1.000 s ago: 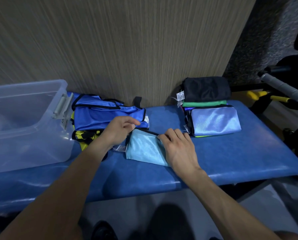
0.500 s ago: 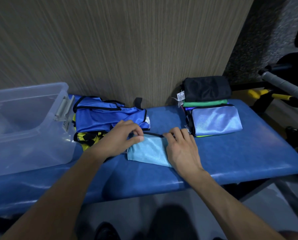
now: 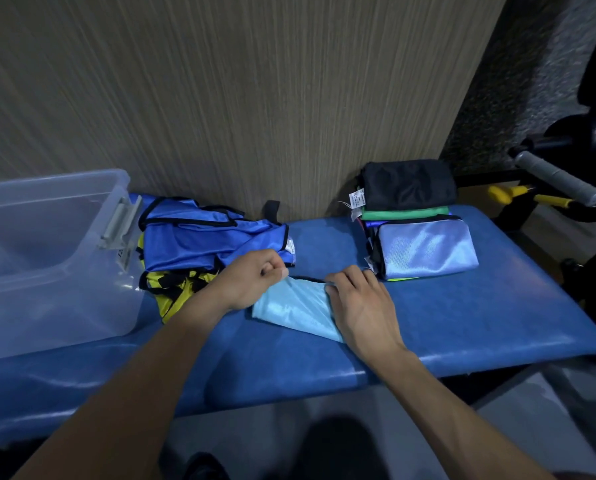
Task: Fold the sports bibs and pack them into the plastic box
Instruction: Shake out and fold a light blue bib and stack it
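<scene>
My left hand (image 3: 251, 282) and right hand (image 3: 362, 299) pinch the light-blue bib's (image 3: 294, 308) far corners; the plastic box (image 3: 52, 258) waits leftward.

Light blue bib (image 3: 296, 306) with black trim, royal blue bib (image 3: 199, 244), blue bench (image 3: 462, 323), streaked beige wall (image 3: 255, 98)

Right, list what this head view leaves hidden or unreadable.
- Plastic box: its left side is cut off by the frame edge, and the cloudy walls blur whatever is inside.
- Light blue bib: its right part lies under the right hand; the left hand covers its top left corner.
- Yellow bib: mostly buried under the blue bib.
- White tag on the folded stack: print too small.
</scene>
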{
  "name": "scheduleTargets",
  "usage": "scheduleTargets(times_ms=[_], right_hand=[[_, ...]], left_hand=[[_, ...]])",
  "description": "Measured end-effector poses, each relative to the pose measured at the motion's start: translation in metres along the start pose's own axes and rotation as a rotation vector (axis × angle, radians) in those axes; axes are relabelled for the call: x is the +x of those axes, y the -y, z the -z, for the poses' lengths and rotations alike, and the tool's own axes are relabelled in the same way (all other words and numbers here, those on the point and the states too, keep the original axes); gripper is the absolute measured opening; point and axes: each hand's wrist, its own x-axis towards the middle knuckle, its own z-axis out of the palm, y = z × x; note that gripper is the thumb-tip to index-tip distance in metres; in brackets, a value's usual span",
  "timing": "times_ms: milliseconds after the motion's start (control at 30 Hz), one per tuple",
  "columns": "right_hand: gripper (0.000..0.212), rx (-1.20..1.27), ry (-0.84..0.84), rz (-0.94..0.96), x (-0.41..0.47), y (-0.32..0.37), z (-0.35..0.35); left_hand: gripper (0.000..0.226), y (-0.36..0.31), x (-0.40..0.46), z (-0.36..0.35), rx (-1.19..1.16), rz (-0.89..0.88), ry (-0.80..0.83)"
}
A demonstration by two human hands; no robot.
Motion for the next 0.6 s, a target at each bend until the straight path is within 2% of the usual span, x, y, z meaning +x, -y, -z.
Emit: scheduleTargets(times_ms=[133,233,400,500,600], right_hand=[[0.014,0.070,0.035,-0.059,0.003,-0.001,0.002],[0.022,0.086,0.048,-0.055,0.003,-0.001,0.003],[0.034,0.067,0.050,-0.053,0.005,0.001,0.006],[0.033,0.049,0.064,-0.055,0.007,0.002,0.006],[0.021,0.025,0.104,-0.057,0.008,0.001,0.007]], left_hand=[[0.008,0.004,0.005,0.005,-0.129,0.077,0.118],[0.002,0.007,0.005,0.012,-0.184,0.093,0.187],[0.009,-0.002,0.007,0.014,-0.124,0.092,0.232],[0.013,-0.003,0.007,0.017,-0.151,0.100,0.268],[0.011,0.000,0.006,0.017,-0.269,0.133,0.277]])
